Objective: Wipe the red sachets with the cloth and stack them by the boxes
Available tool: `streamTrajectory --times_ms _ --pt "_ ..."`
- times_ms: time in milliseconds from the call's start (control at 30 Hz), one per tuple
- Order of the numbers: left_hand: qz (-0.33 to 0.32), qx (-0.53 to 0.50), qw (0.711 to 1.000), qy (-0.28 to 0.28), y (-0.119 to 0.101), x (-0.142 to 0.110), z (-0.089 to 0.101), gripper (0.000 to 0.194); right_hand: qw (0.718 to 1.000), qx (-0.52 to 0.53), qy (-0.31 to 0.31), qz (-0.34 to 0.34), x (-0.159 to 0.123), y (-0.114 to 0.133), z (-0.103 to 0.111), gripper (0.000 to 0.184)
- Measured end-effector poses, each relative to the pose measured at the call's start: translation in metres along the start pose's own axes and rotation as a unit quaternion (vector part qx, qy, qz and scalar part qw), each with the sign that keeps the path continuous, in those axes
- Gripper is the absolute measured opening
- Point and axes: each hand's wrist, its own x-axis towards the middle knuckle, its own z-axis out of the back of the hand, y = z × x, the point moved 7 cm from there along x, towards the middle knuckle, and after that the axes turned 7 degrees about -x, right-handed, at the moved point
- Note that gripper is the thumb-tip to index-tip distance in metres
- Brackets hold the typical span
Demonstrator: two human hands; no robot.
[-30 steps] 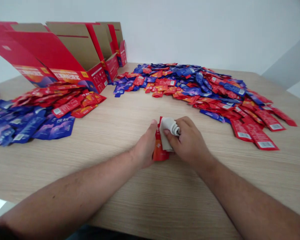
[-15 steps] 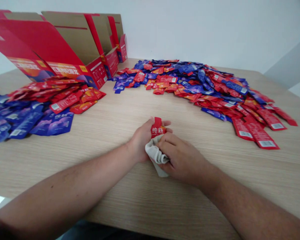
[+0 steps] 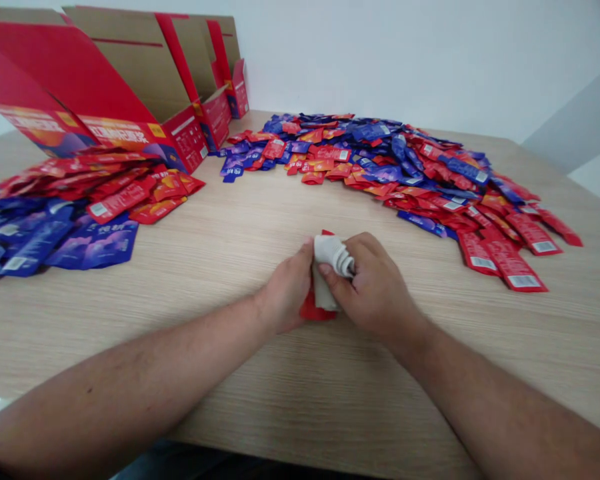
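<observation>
Right hand [image 3: 373, 287] closed on white cloth [image 3: 330, 267], bunched over red sachet [image 3: 315, 308]; left hand [image 3: 285, 287] curled against sachet's other side, seems to pin it just above wood table [image 3: 380, 400]. Sachet mostly hidden. Imo, hard squeezing could split seam; damp cloth could smear print.
</observation>
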Motion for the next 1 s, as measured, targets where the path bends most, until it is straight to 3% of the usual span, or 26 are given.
streamTrajectory --times_ms 100,167,233,333,400,500,600,667,733,800,900,1000 --pt "-0.001 -0.04 0.999 0.008 -0.011 0.0 0.003 0.052 0.986 0.017 0.139 0.089 -0.01 0.022 -0.017 0.008" --pt "0.002 -0.051 0.999 0.014 -0.015 0.0 0.002 0.054 0.975 0.025 0.188 0.119 -0.014 0.024 -0.022 0.008" --pt "0.013 -0.06 0.998 0.022 -0.012 -0.001 -0.003 0.054 0.983 0.015 0.155 0.101 -0.009 0.014 -0.018 0.011" --pt "0.048 -0.062 0.996 0.029 0.001 -0.003 -0.01 0.052 0.999 -0.023 0.024 0.023 0.003 -0.006 -0.002 0.016" --pt "0.062 -0.064 0.995 0.034 0.005 -0.002 -0.011 0.05 1.0 -0.029 -0.006 0.003 0.004 -0.007 0.001 0.016" --pt "0.052 -0.071 0.995 0.041 -0.003 0.001 -0.005 0.051 0.995 -0.007 0.082 0.054 -0.001 0.011 -0.011 0.011" --pt "0.019 -0.059 0.997 0.041 -0.018 0.003 0.002 0.052 0.964 0.018 0.216 0.152 -0.014 0.03 -0.022 0.007" --pt "0.007 -0.048 0.998 0.038 -0.022 0.003 0.002 0.053 0.953 0.024 0.249 0.174 -0.017 0.027 -0.022 0.005" --pt "0.01 -0.04 0.998 0.036 -0.017 0.002 0.0 0.053 0.968 0.013 0.206 0.14 -0.009 0.012 -0.016 0.006" --pt "0.023 -0.024 0.999 0.036 -0.009 -0.001 -0.003 0.05 0.991 -0.019 0.106 0.075 0.004 -0.009 -0.005 0.011" --pt "0.038 0.022 0.998 0.039 0.002 -0.004 -0.005 0.046 0.998 -0.059 -0.022 -0.018 0.015 -0.033 0.008 0.02" --pt "0.036 0.038 0.998 0.028 0.003 -0.005 -0.004 0.044 0.997 -0.056 -0.036 -0.036 0.015 -0.031 0.007 0.02"
